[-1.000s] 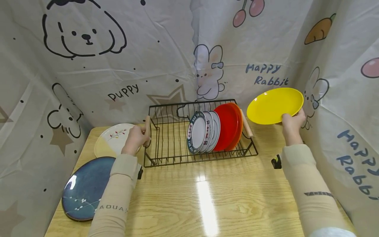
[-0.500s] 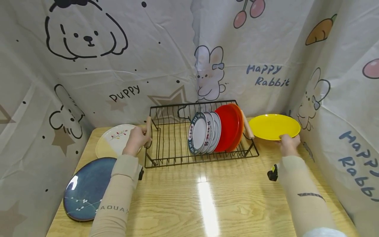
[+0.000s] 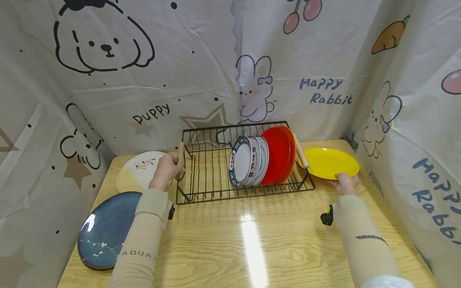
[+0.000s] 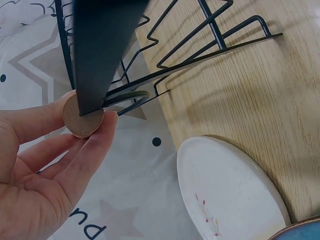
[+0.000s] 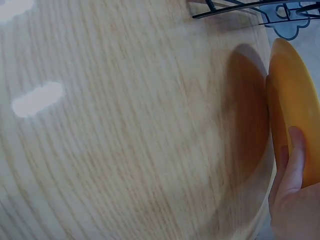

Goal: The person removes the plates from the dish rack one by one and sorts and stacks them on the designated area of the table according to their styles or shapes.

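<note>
My left hand (image 3: pixel 165 172) grips the round wooden handle (image 4: pixel 83 120) at the left end of a black wire dish rack (image 3: pixel 205 196). At the far right, my right hand (image 3: pixel 346 184) pinches the near rim of a yellow plate (image 3: pixel 329 162), thumb on top and fingers underneath. The plate lies nearly flat, low over the table beside the rack's right handle (image 3: pixel 301 151); its shadow shows in the right wrist view. Standing in the rack's right half are several small rimmed plates (image 3: pixel 241 162), then a red plate (image 3: pixel 275 156) and an orange plate (image 3: pixel 289 172).
Left of the rack lies a white and pale-yellow plate (image 3: pixel 133 172) with a sprig pattern, partly behind my left hand. A large blue plate (image 3: pixel 104 228) lies nearer, partly under my left sleeve. A printed curtain (image 3: pixel 201 60) surrounds the wooden table (image 3: pixel 288 240) at back and sides.
My right hand has lowered the yellow plate from in front of the curtain to close over the table, moving slightly left. My left hand stays on the rack handle.
</note>
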The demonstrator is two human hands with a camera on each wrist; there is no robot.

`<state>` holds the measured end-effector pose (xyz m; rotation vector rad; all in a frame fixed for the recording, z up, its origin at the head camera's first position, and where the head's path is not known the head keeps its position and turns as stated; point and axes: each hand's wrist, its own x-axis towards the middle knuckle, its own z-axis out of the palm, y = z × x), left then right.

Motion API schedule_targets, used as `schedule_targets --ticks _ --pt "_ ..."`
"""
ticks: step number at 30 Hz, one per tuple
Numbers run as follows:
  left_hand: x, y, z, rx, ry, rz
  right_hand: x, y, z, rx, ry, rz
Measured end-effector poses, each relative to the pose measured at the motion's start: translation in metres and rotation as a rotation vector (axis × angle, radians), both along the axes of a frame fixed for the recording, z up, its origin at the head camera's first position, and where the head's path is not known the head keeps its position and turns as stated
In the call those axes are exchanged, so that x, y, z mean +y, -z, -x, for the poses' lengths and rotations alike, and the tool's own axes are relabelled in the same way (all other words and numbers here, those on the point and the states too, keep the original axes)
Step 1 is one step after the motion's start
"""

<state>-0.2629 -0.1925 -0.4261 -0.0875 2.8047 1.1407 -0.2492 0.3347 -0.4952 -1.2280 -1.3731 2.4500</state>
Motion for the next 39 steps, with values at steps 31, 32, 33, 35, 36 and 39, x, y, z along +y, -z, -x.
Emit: schedule_targets --ticks 31,32,33,35,36,39 --pt "0.001 0.000 0.000 0.000 -0.019 0.037 -0.005 0.023 -0.015 -0.239 -0.067 -0.179" --pt "0.001 0.000 0.000 -0.006 -0.021 0.032 -0.004 0.024 -0.016 -0.251 -0.086 -0.206" --pt "0.001 0.000 0.000 -0.011 -0.020 0.028 -0.003 0.026 -0.016 -0.263 -0.106 -0.239" --pt "0.001 -0.001 0.000 -0.022 -0.020 0.014 -0.002 0.028 -0.018 -0.282 -0.135 -0.302" --pt "0.001 -0.001 0.000 -0.025 -0.023 0.010 -0.002 0.028 -0.018 -0.285 -0.147 -0.329" --pt "0.001 0.000 0.000 -0.026 -0.020 0.011 -0.002 0.029 -0.020 -0.289 -0.164 -0.381"
